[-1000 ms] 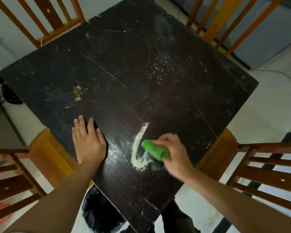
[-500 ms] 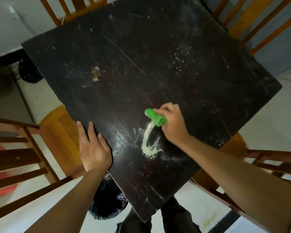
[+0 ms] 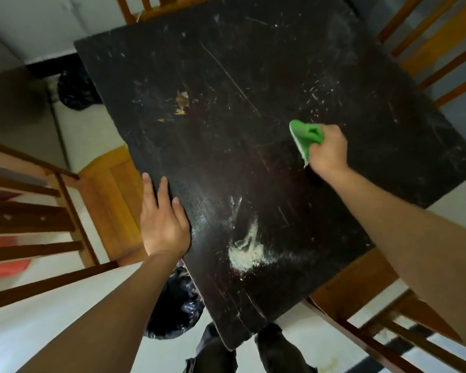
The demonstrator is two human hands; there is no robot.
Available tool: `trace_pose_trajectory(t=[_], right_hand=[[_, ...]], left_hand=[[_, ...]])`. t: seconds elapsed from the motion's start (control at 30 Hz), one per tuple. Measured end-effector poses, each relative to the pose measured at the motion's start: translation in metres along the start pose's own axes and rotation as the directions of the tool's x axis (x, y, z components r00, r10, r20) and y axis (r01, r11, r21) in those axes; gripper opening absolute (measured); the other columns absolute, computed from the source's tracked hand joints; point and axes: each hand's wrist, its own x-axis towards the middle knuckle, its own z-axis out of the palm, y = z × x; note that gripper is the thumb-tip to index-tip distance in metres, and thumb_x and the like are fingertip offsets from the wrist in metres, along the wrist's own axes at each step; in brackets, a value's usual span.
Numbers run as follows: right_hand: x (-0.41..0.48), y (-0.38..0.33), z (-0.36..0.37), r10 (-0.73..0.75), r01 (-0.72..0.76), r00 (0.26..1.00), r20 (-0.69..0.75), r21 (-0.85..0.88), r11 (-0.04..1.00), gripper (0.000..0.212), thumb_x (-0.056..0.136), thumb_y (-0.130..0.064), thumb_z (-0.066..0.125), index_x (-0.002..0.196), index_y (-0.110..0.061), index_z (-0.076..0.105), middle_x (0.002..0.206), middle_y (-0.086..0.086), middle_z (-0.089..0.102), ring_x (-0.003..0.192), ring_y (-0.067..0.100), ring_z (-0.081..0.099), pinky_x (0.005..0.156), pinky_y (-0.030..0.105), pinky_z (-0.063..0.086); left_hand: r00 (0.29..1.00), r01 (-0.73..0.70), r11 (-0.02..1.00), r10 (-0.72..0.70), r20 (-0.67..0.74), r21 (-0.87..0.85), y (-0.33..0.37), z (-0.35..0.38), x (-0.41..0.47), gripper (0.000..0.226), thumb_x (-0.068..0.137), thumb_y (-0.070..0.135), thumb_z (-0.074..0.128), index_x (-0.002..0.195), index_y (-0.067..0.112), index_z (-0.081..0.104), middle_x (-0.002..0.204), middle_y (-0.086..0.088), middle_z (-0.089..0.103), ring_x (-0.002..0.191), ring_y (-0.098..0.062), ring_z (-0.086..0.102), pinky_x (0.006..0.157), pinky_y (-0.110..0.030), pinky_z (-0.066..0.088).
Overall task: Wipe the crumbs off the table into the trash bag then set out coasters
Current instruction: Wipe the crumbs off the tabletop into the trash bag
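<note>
stage: crumbs point(image 3: 246, 254) partly gathered at 6 o'clock on table point(image 3: 226, 130), flecks left at 1 o'clock | right hand point(image 3: 327, 150) closed around green cloth point(image 3: 304, 137) | left hand point(image 3: 164, 219) laid flat, empty | trash bag point(image 3: 172, 305) kept below near corner | coasters unseen, not yet set

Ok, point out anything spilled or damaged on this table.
A pale crumb pile sits near the table's near corner, with loose crumbs scattered beyond the green cloth. A chipped patch exposes bare wood.
</note>
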Motion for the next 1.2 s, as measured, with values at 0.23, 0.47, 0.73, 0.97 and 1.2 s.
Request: trace_pose_trajectory(t=[0.23, 0.47, 0.73, 0.97, 1.2], right_hand=[[-0.055, -0.054, 0.052, -0.404, 0.410, 0.895, 0.191, 0.005, 0.912, 0.049, 0.070, 0.007, 0.062, 0.113, -0.015, 0.071, 0.107, 0.013, 0.059, 0.098, 0.030, 0.052, 0.088, 0.031, 0.040], [-0.177, -0.013, 0.010, -0.669, 0.622, 0.565, 0.483, 0.283, 0.730, 0.051, 0.071, 0.010, 0.062, 0.117, -0.009, 0.069, 0.102, 0.008, 0.055, 0.097, 0.023, 0.049, 0.081, 0.033, 0.044], [-0.095, -0.034, 0.008, -0.573, 0.513, 0.747, 0.338, 0.256, 0.819, 0.050, 0.067, 0.012, 0.059, 0.108, -0.013, 0.073, 0.104, 0.010, 0.058, 0.098, 0.030, 0.057, 0.091, 0.037, 0.045], [-0.030, -0.088, 0.068, -0.487, 0.502, 0.825, 0.287, 0.023, 0.865, 0.040, 0.078, -0.005, 0.060, 0.111, -0.023, 0.072, 0.109, 0.014, 0.065, 0.102, 0.035, 0.059, 0.089, 0.038, 0.049], [-0.144, -0.067, 0.055, -0.797, 0.747, 0.341, 0.499, 0.372, 0.552, 0.049, 0.070, 0.015, 0.064, 0.107, -0.014, 0.074, 0.101, 0.007, 0.058, 0.097, 0.026, 0.048, 0.083, 0.035, 0.039]], left_hand=[[1.000, 0.007, 1.000, -0.007, 0.014, 0.014, 0.002, -0.001, 0.002, 0.049, 0.104, 0.033, 0.029, 0.151, 0.019, 0.028, 0.164, 0.000, 0.004, 0.145, -0.028, 0.025, 0.101, -0.045, 0.045], [0.980, 0.188, 0.961, -0.198, -0.029, -0.201, 0.001, -0.012, -0.056, 0.046, 0.104, 0.039, 0.027, 0.143, 0.017, 0.039, 0.145, -0.011, 0.045, 0.127, -0.033, 0.049, 0.097, -0.046, 0.045], [0.882, 0.471, 0.816, -0.434, 0.182, -0.335, 0.016, 0.005, -0.181, 0.049, 0.101, 0.046, 0.023, 0.086, 0.015, 0.056, 0.081, -0.002, 0.064, 0.082, -0.024, 0.062, 0.074, -0.041, 0.047], [0.868, 0.480, 0.779, -0.490, 0.085, -0.404, 0.023, 0.039, -0.212, 0.052, 0.096, 0.058, 0.014, 0.073, 0.026, 0.048, 0.069, 0.006, 0.057, 0.069, -0.012, 0.057, 0.064, -0.036, 0.044], [0.871, 0.461, 0.792, -0.490, 0.035, -0.401, 0.023, 0.041, -0.214, 0.060, 0.095, 0.059, 0.013, 0.070, 0.017, 0.047, 0.064, 0.004, 0.053, 0.065, -0.015, 0.054, 0.063, -0.040, 0.043]])
